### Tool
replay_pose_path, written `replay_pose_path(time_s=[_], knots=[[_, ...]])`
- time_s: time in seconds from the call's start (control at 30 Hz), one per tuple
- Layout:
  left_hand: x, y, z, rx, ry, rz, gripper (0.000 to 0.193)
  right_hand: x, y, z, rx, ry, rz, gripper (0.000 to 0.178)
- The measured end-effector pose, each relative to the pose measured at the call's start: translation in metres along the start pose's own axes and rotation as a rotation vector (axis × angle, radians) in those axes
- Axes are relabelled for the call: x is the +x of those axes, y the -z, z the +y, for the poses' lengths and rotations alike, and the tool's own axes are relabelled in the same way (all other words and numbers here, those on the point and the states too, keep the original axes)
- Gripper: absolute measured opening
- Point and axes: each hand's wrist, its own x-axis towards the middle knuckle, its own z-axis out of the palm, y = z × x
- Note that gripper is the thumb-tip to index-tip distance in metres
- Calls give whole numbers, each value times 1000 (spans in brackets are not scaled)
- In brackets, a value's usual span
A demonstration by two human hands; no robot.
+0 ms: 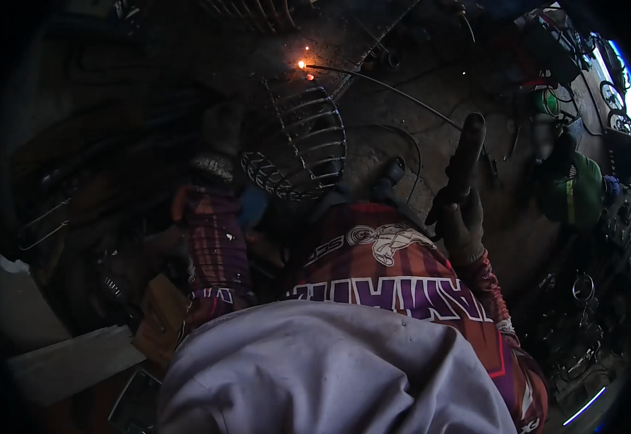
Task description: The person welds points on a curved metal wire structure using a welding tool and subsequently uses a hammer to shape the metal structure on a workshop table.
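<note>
My gloved right hand (462, 220) is closed around a dark electrode holder (467, 148), right of my body. From its end a long thin welding rod (391, 88) reaches left, its tip at an orange glowing spot (302, 64) with small sparks beside it. Just below the glow lies a curved metal grille (307, 137) of several parallel bars, on or close to the floor. My left arm stretches forward on the left, and my left hand (221, 126), in a dark glove, is left of the grille. Shadow hides its fingers, so what it touches cannot be made out.
Another barred metal piece (250, 11) lies at the top edge. A person in a green top (576, 189) is at the right, near a bicycle (614, 101) by a bright opening. A pale board (77, 362) and a wooden block (160, 318) are at lower left. Cables cross the floor.
</note>
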Motion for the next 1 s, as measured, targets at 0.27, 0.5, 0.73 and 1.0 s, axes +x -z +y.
replay_pose_path(time_s=[0.27, 0.5, 0.73, 1.0], knots=[[-13, -6, 18, -225, 93, 4, 47, 0, 1, 6, 58, -15, -11, 65], [-14, -6, 21, -173, 111, 14, 48, 3, -3, 1, 47, -34, -26, 60], [-18, -8, 26, -201, 100, 25, 48, 3, -2, 4, 55, -45, -22, 59], [-16, -5, 24, -145, 96, 17, 49, 3, -1, -1, 32, -42, -16, 63]])
